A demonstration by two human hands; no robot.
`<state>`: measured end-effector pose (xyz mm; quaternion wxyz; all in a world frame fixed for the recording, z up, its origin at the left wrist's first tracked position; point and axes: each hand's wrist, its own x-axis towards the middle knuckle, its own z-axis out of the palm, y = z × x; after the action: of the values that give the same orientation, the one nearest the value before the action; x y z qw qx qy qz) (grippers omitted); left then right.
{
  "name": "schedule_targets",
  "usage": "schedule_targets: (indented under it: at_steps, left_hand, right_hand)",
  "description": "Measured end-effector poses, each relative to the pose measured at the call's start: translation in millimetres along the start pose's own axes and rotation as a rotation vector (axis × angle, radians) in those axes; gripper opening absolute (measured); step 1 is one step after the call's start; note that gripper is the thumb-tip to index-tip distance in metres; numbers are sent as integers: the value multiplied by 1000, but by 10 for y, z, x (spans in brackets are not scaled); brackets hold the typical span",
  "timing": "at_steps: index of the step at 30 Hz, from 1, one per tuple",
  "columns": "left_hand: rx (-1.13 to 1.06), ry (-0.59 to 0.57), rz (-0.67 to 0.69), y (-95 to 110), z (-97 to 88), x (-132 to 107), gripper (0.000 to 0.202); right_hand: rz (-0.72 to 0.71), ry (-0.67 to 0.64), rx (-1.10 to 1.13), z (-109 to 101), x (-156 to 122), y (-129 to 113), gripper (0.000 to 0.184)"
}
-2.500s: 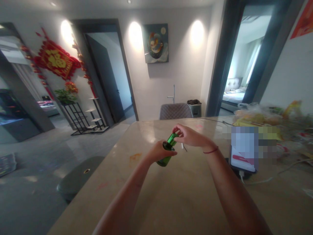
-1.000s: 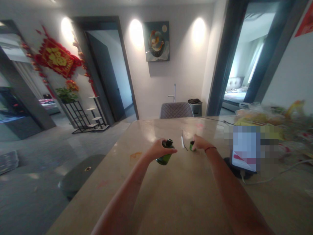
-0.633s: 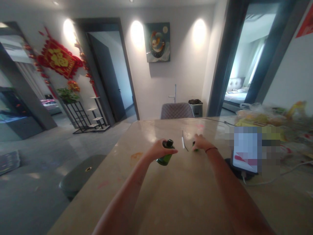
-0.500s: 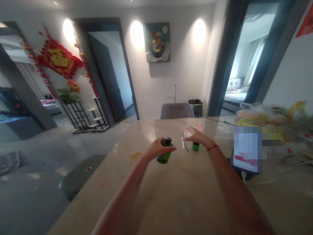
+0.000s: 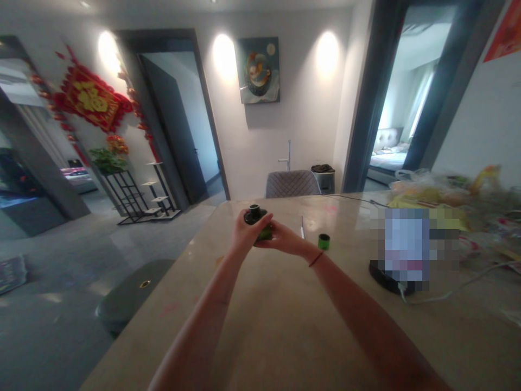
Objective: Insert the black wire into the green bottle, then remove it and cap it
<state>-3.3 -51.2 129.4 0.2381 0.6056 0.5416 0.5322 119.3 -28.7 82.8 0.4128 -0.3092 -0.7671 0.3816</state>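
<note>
A dark green bottle with a black neck is held up over the table, its open mouth facing up and slightly tilted. My left hand grips it from the left, thumb across the front. From the right, my right hand closes round the lower part of the same bottle; some of its fingers are hidden behind it. To the right of my right hand, a small green cap stands on the table, its dark opening upward. Between the hand and the cap lies a thin white stick with a dark tip.
The beige table fills the foreground. On its right are a phone on a round black stand with a white cable, and a heap of plastic bags. A grey chair is at the far side, a green stool at the left.
My right hand has left the stick and cap and moved left onto the bottle. My left hand has shifted the bottle up and to the left.
</note>
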Motion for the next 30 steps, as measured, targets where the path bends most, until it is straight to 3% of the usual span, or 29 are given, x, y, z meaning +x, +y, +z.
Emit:
schedule_targets:
  at_steps: [3,6,9,12,17,21,30]
  left_hand:
    - [-59,-33,29,-65,8,17,62]
    - [-100,-162,40,-221,70,49,69]
    - [-272,-337,48,-404,174,79,82]
    - [-414,-453,14,-576,294,95,79]
    - [-470,-367,-6,-890,487,103,65]
    - [-521,-365,-10,-1093,571,109,62]
    - [-498,-401,-53,-1144,530,97,65]
  right_hand:
    - [-7,183,-55,19,13,117,56]
    - [-9,290,-165,-46,-4,248,50]
    - [20,259,-163,-157,-13,385,49]
    - [51,221,-98,-245,-19,526,56]
    - [58,168,-134,-302,-82,697,55]
    - [82,105,-193,-339,-147,728,49]
    - [111,11,-280,-402,-200,677,47]
